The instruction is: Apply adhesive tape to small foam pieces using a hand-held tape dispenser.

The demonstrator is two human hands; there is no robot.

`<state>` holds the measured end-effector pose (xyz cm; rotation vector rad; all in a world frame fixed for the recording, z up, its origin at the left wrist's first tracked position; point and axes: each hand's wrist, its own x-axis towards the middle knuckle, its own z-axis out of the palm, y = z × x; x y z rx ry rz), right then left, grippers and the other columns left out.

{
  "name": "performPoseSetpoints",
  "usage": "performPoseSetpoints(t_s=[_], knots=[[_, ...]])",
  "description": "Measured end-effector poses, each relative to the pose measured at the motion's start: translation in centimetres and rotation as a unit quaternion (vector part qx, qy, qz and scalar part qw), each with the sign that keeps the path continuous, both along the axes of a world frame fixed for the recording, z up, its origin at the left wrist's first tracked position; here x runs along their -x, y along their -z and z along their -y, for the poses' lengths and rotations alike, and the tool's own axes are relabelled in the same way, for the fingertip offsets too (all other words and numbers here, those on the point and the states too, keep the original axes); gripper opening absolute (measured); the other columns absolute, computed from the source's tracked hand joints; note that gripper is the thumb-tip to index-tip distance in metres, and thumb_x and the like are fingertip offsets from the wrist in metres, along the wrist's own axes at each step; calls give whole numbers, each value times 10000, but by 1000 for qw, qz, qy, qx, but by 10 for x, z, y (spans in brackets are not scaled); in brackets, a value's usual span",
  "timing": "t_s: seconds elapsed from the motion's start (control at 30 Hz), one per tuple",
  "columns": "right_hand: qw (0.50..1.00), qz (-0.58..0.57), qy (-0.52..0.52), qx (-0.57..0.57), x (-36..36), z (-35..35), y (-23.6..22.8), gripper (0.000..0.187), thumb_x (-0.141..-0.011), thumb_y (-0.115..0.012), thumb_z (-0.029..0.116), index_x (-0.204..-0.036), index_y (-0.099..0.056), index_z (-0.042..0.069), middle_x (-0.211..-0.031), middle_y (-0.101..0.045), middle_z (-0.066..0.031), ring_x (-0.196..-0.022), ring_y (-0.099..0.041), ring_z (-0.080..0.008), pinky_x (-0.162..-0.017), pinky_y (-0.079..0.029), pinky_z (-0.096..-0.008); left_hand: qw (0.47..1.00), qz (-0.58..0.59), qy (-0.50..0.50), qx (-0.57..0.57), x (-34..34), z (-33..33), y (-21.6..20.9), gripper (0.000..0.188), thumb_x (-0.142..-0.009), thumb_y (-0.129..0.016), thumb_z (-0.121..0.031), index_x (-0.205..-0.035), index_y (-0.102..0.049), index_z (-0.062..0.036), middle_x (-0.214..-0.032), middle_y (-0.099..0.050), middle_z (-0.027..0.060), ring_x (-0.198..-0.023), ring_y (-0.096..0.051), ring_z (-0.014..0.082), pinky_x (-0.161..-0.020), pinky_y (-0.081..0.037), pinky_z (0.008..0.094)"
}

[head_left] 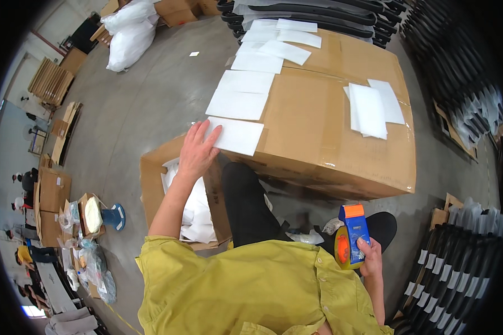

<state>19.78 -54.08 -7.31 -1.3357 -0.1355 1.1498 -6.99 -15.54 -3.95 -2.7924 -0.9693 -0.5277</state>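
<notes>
My left hand [198, 149] lies at the near left corner of a large brown cardboard box, fingers stretched out and touching the left edge of a white foam sheet [237, 135]. More white sheets [240, 92] run in a row along the box's left side, some overlapping. A small stack of white sheets [368, 111] lies on the right of the box top [313, 106]. My right hand [370, 255] is closed round a blue tape dispenser [356, 231] with an orange top and an orange hub, held low over my lap at the right.
An open carton [151, 181] with white sheets inside stands on the floor left of the big box. Stacked black curved parts [318, 17] stand behind it, with more [452, 273] at the right. White plastic bags [131, 39] lie far left. A blue stool [114, 216] and other people are further left.
</notes>
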Motion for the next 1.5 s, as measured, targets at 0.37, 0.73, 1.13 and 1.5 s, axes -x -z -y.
performPoseSetpoints(t_s=[0.37, 0.73, 1.13, 1.5], knots=[[999, -1, -13, 30, 6, -5, -12, 335, -749, -644, 208, -929, -564, -63, -751, -622, -107, -608, -599, -147, -608, -496, -264, 1000, -17, -18, 0, -4, -10, 7, 474, -787, -540, -429, -1172, -521, -154, -1266, -414, 132, -1188, -338, 347, -1010, -197, 509], [1000, -8, 2, 15, 2, -2, -11, 320, -757, -634, 179, -942, -561, -72, -819, -627, -115, -670, -605, -141, -652, -490, -260, 998, 39, -38, -36, -30, -1, -8, 405, -756, -616, -365, -1058, -583, -97, -1283, -406, 92, -1254, -260, 318, -1000, -119, 577], [1000, 26, -7, 9, 1, 6, -20, 329, -751, -640, 207, -915, -575, -70, -786, -627, -113, -638, -599, -141, -619, -487, -257, 954, 143, 246, 95, -282, 67, -6, 379, -714, -639, -305, -998, -558, -67, -1017, -539, 130, -970, -495, 275, -861, -360, 401], [1000, 27, -2, -4, 8, 24, -21, 366, -740, -640, 210, -949, -563, -80, -819, -628, -120, -654, -594, -142, -634, -487, -260, 907, 272, 314, -71, -290, 76, -26, 83, -698, -579, -118, -765, -594, -71, -830, -556, 60, -795, -544, 228, -722, -407, 358]])
